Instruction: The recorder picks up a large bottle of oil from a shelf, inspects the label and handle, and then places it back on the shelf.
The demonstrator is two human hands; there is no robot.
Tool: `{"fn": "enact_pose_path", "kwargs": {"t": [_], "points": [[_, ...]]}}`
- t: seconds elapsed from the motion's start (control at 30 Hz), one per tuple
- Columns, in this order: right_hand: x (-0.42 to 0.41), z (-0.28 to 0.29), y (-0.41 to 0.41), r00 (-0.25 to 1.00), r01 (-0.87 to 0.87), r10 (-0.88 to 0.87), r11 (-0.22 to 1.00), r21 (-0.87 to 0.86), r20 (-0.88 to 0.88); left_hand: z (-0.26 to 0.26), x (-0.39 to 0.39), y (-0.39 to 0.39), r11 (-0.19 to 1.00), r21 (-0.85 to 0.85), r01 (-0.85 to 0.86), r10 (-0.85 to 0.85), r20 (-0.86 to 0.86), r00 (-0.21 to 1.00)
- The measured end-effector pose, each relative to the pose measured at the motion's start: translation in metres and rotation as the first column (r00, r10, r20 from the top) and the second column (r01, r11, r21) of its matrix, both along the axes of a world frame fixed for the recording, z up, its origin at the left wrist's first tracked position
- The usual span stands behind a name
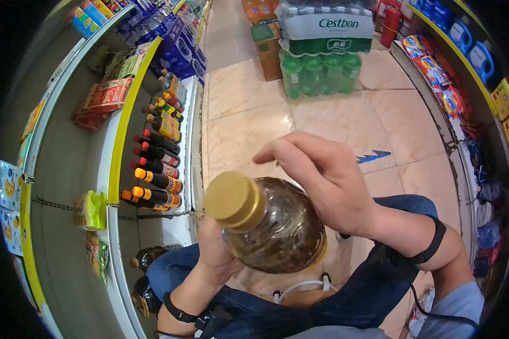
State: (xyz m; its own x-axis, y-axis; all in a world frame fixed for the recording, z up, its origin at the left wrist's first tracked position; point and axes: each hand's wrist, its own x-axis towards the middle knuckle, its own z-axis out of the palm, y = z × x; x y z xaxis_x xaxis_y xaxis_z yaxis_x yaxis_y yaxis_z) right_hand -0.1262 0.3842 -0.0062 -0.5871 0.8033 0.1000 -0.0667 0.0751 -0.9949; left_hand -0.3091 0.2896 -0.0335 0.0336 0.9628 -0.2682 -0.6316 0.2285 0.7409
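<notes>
A large, clear plastic bottle of brown liquid (280,224) with a gold screw cap (231,199) is tilted in front of me, its cap towards the upper left. My left hand (216,248) holds it from the left, near its shoulder; the fingers are partly hidden behind the bottle. On the bottle's far right side, my right hand (331,182) is bent at the wrist, with curled fingers pointing left. Whether that hand touches the bottle is unclear.
Left, a shelf (191,148) carries sauce bottles (161,165); larger dark bottles (148,292) lie below by my knee. Ahead on the tiled floor stand shrink-wrapped drink packs (322,74) and a carton (266,51). Right, another shelf holds detergent bags (432,72); a fire extinguisher (391,25) stands behind.
</notes>
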Motion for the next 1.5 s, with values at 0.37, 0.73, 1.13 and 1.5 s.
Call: {"fn": "enact_pose_path", "kwargs": {"t": [0.37, 0.73, 1.13, 1.5], "points": [[0.001, -0.002, -0.019, 0.999, -0.029, 0.033, 0.957, 0.288, -0.011, -0.004, 0.010, -0.001, 0.891, 0.284, 0.354, 0.289, -0.957, 0.039], [-0.012, -0.011, -0.047, 0.973, 0.208, -0.214, 0.976, 0.068, 0.089, 0.002, 0.014, 0.005, 0.983, 0.173, -0.054, 0.167, -0.744, 0.647], [0.001, -0.011, -0.032, 0.991, 0.054, -0.026, 0.973, 0.226, -0.128, 0.011, 0.018, -0.004, 0.937, 0.348, 0.034, 0.268, -0.777, 0.570], [0.009, 0.013, -0.018, 0.874, -0.384, 0.484, 0.744, 0.546, -0.045, -0.012, -0.008, 0.005, 0.857, 0.149, 0.494, -0.284, -0.662, 0.693]]}}
